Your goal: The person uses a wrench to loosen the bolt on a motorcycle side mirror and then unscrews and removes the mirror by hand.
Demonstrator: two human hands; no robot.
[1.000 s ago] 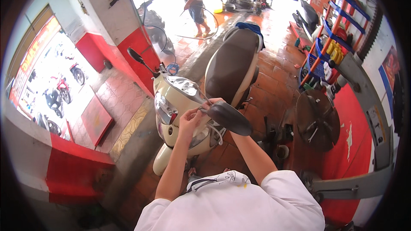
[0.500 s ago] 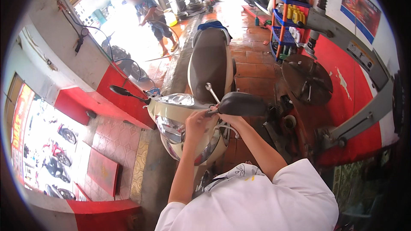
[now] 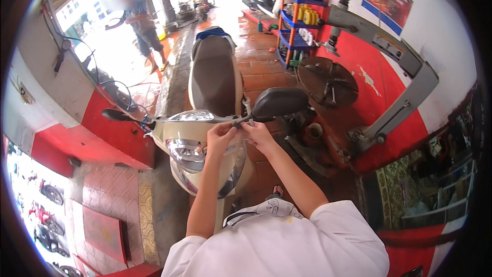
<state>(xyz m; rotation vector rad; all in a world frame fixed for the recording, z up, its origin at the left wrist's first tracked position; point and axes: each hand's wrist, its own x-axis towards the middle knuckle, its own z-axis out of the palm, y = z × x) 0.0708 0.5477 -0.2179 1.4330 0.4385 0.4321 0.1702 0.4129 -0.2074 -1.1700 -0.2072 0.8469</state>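
A cream scooter stands in front of me with its dark brown seat pointing away. Its black right-hand mirror rises from a thin stem at the handlebar. My left hand pinches the base of that stem, fingers closed. Just right of it, my right hand is closed on a silver wrench, which sticks up beside the stem. The fingertips of both hands nearly meet, and they partly hide the stem's joint. The other mirror stands out on the left side.
Beyond the scooter to the left a person stands near a hose. On the right are a tire-changing machine with a round turntable and grey arm, and a blue-and-orange shelf with bottles. A red-and-white wall runs along the left.
The view has shifted, so the scooter sits further left. My right hand has turned lower, and the wrench is now more upright and lower beside the mirror stem. The left hand still pinches there.
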